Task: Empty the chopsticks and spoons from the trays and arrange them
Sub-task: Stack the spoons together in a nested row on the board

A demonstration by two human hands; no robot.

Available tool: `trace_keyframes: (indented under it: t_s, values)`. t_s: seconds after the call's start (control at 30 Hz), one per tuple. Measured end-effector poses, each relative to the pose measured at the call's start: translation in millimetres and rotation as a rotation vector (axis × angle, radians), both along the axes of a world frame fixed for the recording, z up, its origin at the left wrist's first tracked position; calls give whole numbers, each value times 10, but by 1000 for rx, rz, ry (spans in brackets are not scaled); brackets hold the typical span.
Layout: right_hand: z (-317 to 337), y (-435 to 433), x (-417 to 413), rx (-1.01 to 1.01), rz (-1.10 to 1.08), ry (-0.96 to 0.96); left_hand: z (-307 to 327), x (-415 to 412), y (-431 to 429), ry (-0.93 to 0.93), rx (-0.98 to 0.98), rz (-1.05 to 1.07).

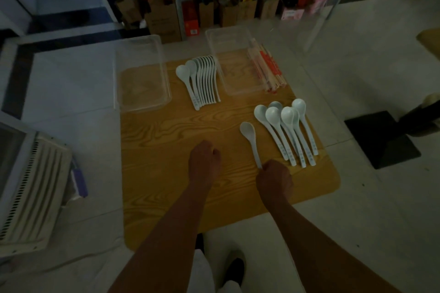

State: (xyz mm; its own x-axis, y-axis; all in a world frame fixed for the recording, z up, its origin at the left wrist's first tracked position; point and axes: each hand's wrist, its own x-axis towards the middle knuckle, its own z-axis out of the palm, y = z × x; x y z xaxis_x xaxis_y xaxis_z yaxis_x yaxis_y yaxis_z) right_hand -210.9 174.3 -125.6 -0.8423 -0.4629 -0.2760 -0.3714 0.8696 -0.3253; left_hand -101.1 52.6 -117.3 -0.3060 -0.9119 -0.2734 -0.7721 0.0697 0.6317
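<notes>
On the wooden table (166, 154) my right hand (275, 178) grips the handle end of a single white spoon (248, 134), whose bowl points away from me. Just right of it lies a loose group of several white spoons (285, 126). A neat overlapping row of white spoons (202, 78) lies at the back centre, between two clear plastic trays. The left tray (140, 74) holds nothing. The right tray (238, 71) looks bare inside, with wrapped chopsticks (269, 69) stacked along its right side. My left hand (204, 162) hovers over the table with fingers curled, holding nothing.
Shelves with cardboard boxes (164, 16) and packages stand behind the table. A white slatted appliance (31, 178) sits on the floor at the left. A black square base (381, 138) lies on the tiles at the right. My shoe (234, 269) shows below the table's front edge.
</notes>
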Motion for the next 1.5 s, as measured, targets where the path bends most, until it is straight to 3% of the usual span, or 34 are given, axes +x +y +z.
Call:
trace_keyframes:
  t_s: [0.4,0.63,0.93,1.2,1.5]
  values:
    - [16,-512,442,-60,238,-71,-79,84,111,115,184,101]
    - [-73,-905,517,-128,238,-158,-152,103,-174,182,242,210]
    - [-174,-1510,371,-302,273,-267,-253,10,-706,198,206,311]
    - [-228,-1971,208,-389,333,-271,-253,-206,-1209,53,106,348]
    - [-153,-2335,53,-274,87,-172,-258,-493,-1689,-23,-30,313]
